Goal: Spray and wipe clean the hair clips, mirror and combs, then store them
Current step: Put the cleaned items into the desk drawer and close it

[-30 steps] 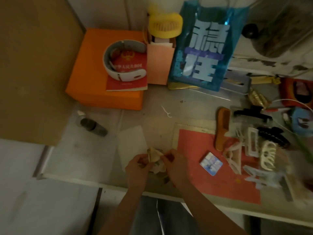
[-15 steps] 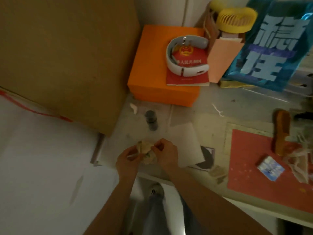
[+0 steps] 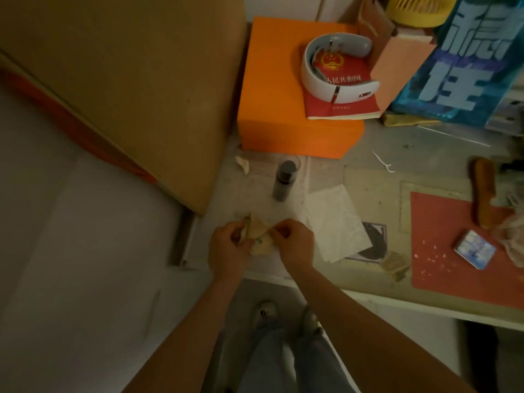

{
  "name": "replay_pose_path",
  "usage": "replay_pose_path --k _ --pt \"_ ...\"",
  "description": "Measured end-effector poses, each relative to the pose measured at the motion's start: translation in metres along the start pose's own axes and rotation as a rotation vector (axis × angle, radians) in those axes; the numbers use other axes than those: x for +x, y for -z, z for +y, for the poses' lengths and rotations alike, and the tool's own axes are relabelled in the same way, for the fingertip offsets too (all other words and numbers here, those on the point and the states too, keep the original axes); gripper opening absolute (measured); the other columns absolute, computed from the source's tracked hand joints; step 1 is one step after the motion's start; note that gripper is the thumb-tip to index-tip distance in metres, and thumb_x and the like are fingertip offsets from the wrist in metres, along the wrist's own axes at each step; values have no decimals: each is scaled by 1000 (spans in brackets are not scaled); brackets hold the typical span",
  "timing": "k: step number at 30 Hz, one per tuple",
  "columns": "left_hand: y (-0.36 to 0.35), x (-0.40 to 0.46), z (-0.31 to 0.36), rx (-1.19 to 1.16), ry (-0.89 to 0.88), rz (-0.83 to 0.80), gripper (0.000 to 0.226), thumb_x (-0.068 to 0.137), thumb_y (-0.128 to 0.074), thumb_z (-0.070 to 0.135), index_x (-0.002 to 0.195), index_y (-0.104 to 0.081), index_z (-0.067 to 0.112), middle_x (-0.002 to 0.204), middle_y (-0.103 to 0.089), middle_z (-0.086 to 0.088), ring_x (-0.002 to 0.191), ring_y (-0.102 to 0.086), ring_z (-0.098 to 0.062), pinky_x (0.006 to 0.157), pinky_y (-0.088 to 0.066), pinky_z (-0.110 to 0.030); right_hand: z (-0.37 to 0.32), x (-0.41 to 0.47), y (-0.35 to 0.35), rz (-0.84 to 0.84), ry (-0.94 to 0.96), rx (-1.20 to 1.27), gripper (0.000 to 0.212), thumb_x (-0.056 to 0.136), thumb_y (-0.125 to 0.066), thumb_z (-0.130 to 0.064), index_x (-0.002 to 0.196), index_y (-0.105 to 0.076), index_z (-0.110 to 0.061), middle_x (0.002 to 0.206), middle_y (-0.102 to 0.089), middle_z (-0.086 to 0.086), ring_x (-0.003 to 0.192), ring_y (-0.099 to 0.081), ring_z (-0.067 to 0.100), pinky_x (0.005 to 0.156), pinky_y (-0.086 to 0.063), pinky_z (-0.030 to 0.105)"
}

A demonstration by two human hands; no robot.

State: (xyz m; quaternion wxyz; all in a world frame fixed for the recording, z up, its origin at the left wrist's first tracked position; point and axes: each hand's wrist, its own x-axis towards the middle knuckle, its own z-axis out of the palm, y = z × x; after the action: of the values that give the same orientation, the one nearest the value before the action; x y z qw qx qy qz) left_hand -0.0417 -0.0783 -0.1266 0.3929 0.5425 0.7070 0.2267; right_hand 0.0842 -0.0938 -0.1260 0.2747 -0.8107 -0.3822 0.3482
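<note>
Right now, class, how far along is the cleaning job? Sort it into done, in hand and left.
Done: nothing visibly stored. In hand: the left hand and right hand both grip a crumpled wipe, and the spray bottle stands just beyond. Left: the wooden comb and small mirror lie on the red mat.

The pale desk [image 3: 425, 148] under my hands carried an orange box [image 3: 286, 109] at the back corner. A dark spray bottle [image 3: 284, 180] stood upright in front of it, a white tissue [image 3: 337, 222] lay flat just beside. A red mat [image 3: 453, 251] lay to my right, with a wooden comb [image 3: 485, 194] partly on it and a small blue tile [image 3: 475, 249] on it.
</note>
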Motion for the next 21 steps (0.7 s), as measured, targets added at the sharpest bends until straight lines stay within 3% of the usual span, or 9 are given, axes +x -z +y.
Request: replay_pose_path --k 6,9,11,13,15,16,18,21 --pt "1 -10 -6 40 -78 -9 38 79 -74 20 116 -64 14 100 -54 -9 86 -57 -22 76 -51 -36 8 -7 8 -34 101 -39 20 88 -64 -23 104 -67 -12 90 -66 7 76 -56 14 68 -40 22" --pt "6 -28 -7 172 -178 8 45 87 -65 24 131 -55 19 114 -50 -10 99 -55 -24 86 -49 -39 11 -19 20 -91 177 -179 32 92 -57 -25 123 -58 -14 110 -61 10 99 -58 23 82 -44 29" --pt "7 -42 -10 364 -270 6 52 92 -57 26 141 -41 21 139 -42 -13 122 -46 -29 102 -38 -39 17 -31 30 -129 270 -357 41 96 -51 -29 135 -47 -16 130 -51 9 118 -48 26 95 -41 33" --pt "9 -59 -12 595 -283 -23 58 97 -46 34 149 -22 24 155 -19 -13 141 -24 -28 115 -16 -38 26 -47 41 -162 343 -562 49 98 -43 -35 144 -32 -20 147 -35 7 131 -35 27 104 -34 37" --pt "9 -77 -16 746 -327 11 63 93 -54 35 148 -26 23 155 -20 -16 141 -25 -34 115 -16 -46 39 -62 45 -181 376 -690 54 99 -39 -39 148 -22 -23 154 -23 6 138 -26 28 110 -27 39" --pt "8 -85 -19 755 -367 60 66 85 -68 32 143 -39 20 150 -32 -20 134 -36 -40 110 -26 -53 48 -70 44 -178 394 -716 57 98 -43 -38 148 -23 -21 155 -24 8 139 -27 29 110 -27 41" --pt "3 -101 -30 776 -405 129 70 64 -85 28 128 -59 16 135 -52 -23 119 -53 -44 96 -39 -60 62 -86 41 -120 473 -723 61 86 -65 -34 140 -42 -16 145 -42 14 129 -45 33 104 -38 44" --pt "-3 -124 -47 811 -440 179 70 64 -84 32 128 -56 21 132 -55 -22 114 -56 -43 96 -42 -58 87 -106 34 -54 532 -730 66 61 -86 -32 120 -64 -15 123 -64 12 107 -64 29 86 -52 45"
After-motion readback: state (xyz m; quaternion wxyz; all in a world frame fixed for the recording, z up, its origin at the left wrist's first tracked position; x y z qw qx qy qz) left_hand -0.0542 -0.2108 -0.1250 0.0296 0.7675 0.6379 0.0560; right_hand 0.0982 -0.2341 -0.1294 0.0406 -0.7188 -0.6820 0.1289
